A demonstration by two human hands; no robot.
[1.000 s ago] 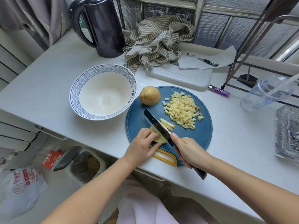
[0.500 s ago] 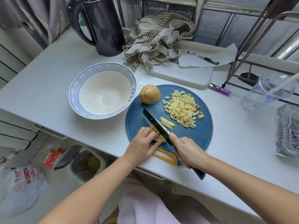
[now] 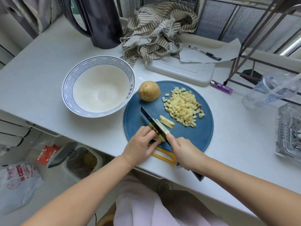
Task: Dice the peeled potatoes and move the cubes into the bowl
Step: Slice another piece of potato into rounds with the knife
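Observation:
On the round blue cutting board [image 3: 192, 136] lies a pile of potato cubes [image 3: 183, 107], a few cut strips [image 3: 167, 122] and a whole potato [image 3: 149, 93] at the board's far left. My left hand [image 3: 140, 145] holds a potato piece [image 3: 158, 137] down at the board's near edge. My right hand [image 3: 183, 151] grips the handle of a black knife [image 3: 154, 122], whose blade is set into that piece. The white bowl [image 3: 78, 79] with a blue patterned rim stands empty to the left of the board.
A dark kettle [image 3: 97, 22] and a striped cloth [image 3: 156, 30] stand at the back. A white board [image 3: 179, 69], paper with a pen [image 3: 206, 53], a purple lighter [image 3: 221, 86], a plastic cup [image 3: 270, 90] and a glass tray [image 3: 290, 132] lie to the right. A bin [image 3: 79, 160] sits below the counter.
The knife blade has shifted slightly along the potato piece while my left hand keeps holding it. The camera view has tilted a little.

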